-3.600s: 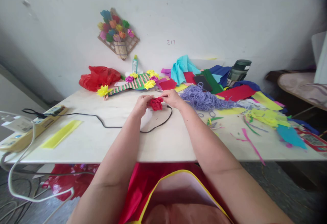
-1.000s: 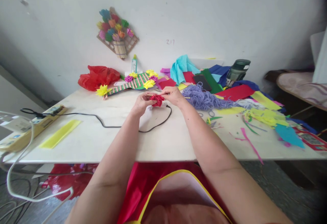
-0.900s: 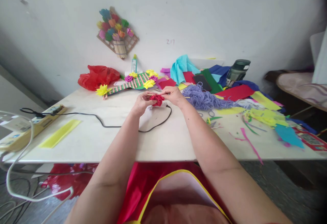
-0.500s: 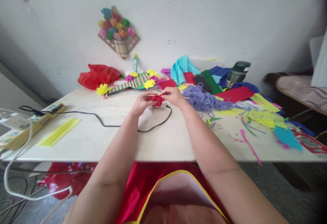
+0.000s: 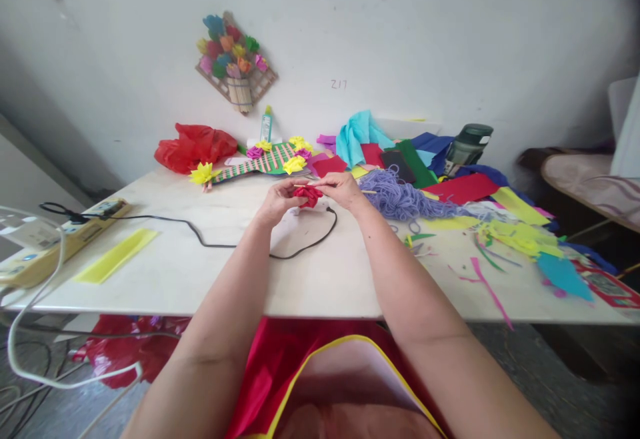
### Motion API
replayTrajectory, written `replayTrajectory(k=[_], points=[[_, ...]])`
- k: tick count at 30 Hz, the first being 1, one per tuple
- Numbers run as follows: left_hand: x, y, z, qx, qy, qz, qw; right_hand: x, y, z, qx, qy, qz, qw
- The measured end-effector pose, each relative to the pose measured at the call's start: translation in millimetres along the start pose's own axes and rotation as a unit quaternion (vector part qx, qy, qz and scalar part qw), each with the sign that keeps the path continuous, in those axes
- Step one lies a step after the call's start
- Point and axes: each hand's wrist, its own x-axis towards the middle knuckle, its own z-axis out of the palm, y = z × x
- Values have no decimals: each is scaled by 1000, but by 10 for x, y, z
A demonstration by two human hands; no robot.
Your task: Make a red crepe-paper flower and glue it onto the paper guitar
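Pinching the red paper flower (image 5: 307,195) now, left hand (image 5: 278,201) and right hand (image 5: 341,189) closed on it; flimsy, crushable stuff, so the thin stick (image 5: 303,186) looks the safer hold

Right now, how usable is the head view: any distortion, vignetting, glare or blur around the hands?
Head view: wide-angle bending, the table edge bows and corners darken. Soft, even daylight with no harsh glare. The left hand, right hand and red paper flower are small and far away, so finger detail is soft; the thin stick is barely resolved.
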Motion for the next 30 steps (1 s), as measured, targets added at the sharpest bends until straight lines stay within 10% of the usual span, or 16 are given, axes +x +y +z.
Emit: replayTrajectory(k=[30], points=[[-18,46,-39,49,10,-7,999,-15,83,-12,-42,-61,33,997]])
